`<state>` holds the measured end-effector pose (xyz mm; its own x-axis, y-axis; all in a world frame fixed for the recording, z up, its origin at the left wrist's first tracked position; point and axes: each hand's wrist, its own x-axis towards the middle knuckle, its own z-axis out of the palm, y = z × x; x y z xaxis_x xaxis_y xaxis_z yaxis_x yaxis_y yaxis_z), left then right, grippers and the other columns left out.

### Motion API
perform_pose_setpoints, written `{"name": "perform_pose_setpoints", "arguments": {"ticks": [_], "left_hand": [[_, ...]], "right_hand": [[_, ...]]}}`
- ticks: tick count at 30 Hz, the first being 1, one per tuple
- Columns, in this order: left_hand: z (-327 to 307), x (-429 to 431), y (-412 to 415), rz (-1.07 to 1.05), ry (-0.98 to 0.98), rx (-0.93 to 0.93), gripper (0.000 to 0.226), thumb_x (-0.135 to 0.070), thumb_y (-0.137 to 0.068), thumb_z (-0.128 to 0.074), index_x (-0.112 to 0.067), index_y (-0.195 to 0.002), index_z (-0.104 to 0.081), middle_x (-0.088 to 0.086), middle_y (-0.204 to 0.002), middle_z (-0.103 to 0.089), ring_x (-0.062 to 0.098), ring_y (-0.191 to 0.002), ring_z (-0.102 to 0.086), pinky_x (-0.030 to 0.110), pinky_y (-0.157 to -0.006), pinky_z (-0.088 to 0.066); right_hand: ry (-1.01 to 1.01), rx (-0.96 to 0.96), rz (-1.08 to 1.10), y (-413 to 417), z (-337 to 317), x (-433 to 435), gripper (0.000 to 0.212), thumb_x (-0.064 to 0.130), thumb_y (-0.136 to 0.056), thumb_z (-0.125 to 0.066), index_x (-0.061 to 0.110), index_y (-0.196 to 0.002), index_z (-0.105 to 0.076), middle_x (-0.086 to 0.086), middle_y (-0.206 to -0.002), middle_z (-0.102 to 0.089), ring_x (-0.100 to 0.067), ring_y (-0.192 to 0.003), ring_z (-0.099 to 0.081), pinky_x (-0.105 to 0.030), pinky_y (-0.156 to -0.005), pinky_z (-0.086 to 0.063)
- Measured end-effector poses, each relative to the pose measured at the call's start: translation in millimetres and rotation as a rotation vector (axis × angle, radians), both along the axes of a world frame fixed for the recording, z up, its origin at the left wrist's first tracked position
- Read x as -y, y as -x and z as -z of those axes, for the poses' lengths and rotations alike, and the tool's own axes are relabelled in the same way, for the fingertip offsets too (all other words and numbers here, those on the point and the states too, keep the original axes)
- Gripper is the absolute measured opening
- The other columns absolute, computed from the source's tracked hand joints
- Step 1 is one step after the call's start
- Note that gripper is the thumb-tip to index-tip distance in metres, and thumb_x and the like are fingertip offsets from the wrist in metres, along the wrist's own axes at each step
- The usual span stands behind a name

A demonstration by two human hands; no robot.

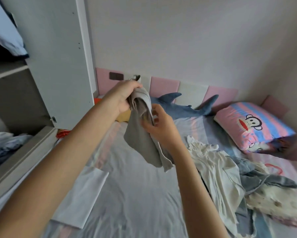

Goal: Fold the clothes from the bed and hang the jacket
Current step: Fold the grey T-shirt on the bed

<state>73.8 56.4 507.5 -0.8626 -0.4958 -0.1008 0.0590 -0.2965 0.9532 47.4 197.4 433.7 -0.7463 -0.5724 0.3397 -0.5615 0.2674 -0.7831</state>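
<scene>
A grey garment (pixel 142 145) hangs in the air above the bed (pixel 135 194). My left hand (pixel 122 97) grips its bunched top edge. My right hand (pixel 161 127) pinches a fold of it a little lower and to the right. The cloth's lower part dangles free over the sheet. A folded white garment (pixel 82 198) lies flat on the bed's left side. On the right side a crumpled white garment (pixel 216 170) lies in a heap.
An open wardrobe (pixel 46 66) stands at the left, with clothes on its shelves (pixel 5 146). A blue shark plush (pixel 183 109) lies along the pink headboard (pixel 164 86). A striped cartoon pillow (pixel 252 124) and a second grey plush (pixel 273 182) lie at the right.
</scene>
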Motion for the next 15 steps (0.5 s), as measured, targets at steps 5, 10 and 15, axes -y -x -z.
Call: {"name": "perform_pose_setpoints", "arguments": {"ticks": [5, 10, 15], "left_hand": [[-6, -14, 1, 0.019, 0.016, -0.231, 0.012, -0.014, -0.095, -0.054, -0.01, -0.086, -0.061, -0.003, -0.064, -0.068, 0.006, -0.061, -0.065, 0.021, -0.062, -0.053], [23, -29, -14, 0.37, 0.461, -0.044, 0.071, -0.054, -0.071, -0.074, -0.02, -0.128, -0.049, -0.01, -0.114, -0.063, -0.002, -0.102, -0.059, 0.013, -0.082, -0.045], [46, -28, -22, 0.378, 0.864, -0.061, 0.072, -0.031, -0.075, -0.079, -0.027, -0.136, -0.041, -0.023, -0.119, -0.054, -0.013, -0.11, -0.052, 0.009, -0.088, -0.043]], "right_hand": [[0.087, -0.122, 0.201, 14, -19, -9, 0.01, 0.012, -0.088, -0.053, 0.011, -0.097, -0.055, 0.003, -0.059, -0.053, -0.01, -0.051, -0.05, -0.032, -0.053, -0.042], [0.48, 0.376, 0.129, 12, -39, -18, 0.064, -0.005, -0.09, -0.044, 0.021, -0.146, -0.028, -0.009, -0.071, -0.056, -0.006, -0.055, -0.053, -0.013, -0.057, -0.042], [0.366, 0.297, -0.005, 3, -33, -16, 0.027, 0.0, -0.093, -0.048, 0.02, -0.099, -0.065, -0.006, -0.089, -0.068, -0.012, -0.079, -0.064, -0.026, -0.074, -0.05]]}}
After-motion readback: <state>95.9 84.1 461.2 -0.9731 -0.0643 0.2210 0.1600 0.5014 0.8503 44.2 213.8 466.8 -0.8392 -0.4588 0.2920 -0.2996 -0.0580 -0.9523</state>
